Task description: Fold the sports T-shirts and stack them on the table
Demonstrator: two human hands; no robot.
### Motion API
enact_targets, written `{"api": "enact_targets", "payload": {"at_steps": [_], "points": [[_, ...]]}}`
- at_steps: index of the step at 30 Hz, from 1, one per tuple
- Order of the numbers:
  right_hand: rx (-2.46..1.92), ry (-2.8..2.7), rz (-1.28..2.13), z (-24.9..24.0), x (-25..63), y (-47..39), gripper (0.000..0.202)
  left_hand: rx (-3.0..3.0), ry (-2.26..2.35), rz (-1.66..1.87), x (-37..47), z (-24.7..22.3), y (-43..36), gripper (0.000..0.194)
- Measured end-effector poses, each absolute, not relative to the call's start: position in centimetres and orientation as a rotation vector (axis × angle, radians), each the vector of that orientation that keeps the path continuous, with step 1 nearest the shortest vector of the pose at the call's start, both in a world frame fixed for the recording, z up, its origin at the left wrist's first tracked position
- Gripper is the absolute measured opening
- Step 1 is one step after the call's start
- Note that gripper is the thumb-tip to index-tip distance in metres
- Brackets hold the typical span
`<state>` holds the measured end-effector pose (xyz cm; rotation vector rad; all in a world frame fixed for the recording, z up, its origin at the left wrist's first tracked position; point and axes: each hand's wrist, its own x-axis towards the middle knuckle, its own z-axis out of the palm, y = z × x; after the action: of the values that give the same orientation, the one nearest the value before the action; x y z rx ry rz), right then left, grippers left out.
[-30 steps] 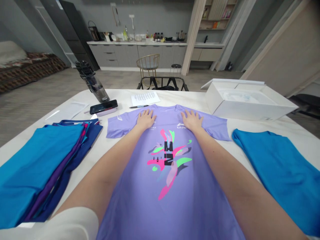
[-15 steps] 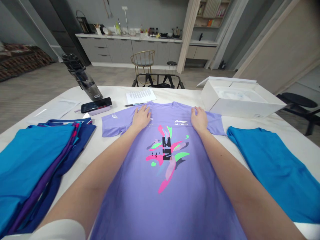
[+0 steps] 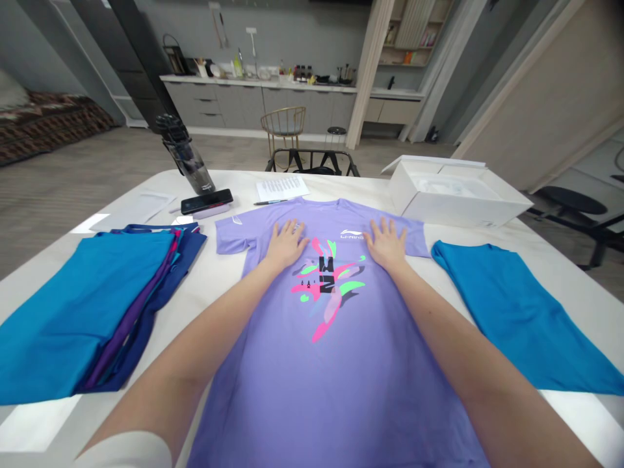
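A purple T-shirt (image 3: 322,383) with a bright printed design lies spread out, front up, its collar toward the far side of the white table (image 3: 205,305). My left hand (image 3: 286,244) rests flat on the chest near the left sleeve, fingers spread. On the opposite side of the chest, next to the white logo, my right hand (image 3: 387,244) also lies flat with its fingers apart. Neither hand grips the cloth. A stack of folded clothes (image 3: 97,279), blue on top, sits to the left. To the right lies a blue folded garment (image 3: 526,312).
A white open box (image 3: 458,201) stands at the back right. Toward the back left are a dark water bottle (image 3: 190,159), a phone (image 3: 207,201) and a sheet of paper (image 3: 136,209). A printed sheet (image 3: 283,188) and a pen (image 3: 270,202) lie beyond the collar. A chair (image 3: 312,162) is behind the table.
Both hands have slid slightly down the shirt, toward me, and their fingers are spread wider. The camera view has shifted a little. The shirt remains spread out.
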<state>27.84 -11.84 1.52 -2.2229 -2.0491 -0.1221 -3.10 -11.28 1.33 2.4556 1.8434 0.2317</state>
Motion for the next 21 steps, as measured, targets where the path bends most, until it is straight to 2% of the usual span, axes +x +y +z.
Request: {"api": "enact_targets", "payload": {"at_steps": [3,7,14,21], "points": [[-2.031,-2.292,-0.002,1.5,23.9,-14.1,0.068,2.498,1.702,0.181,-0.6,1.3,-14.4,0.064],[-2.001,-2.357,0.146,1.0,21.1,-17.3,0.069,2.476,1.650,0.152,0.5,1.2,-17.7,0.067],[-2.100,-2.295,0.206,0.7,23.2,-22.0,0.074,2.365,1.707,0.092,-2.0,1.4,-20.8,0.070],[-2.094,-2.286,0.162,0.8,25.6,-24.5,0.075,2.407,1.724,0.182,-4.1,1.1,-22.5,0.069]]}}
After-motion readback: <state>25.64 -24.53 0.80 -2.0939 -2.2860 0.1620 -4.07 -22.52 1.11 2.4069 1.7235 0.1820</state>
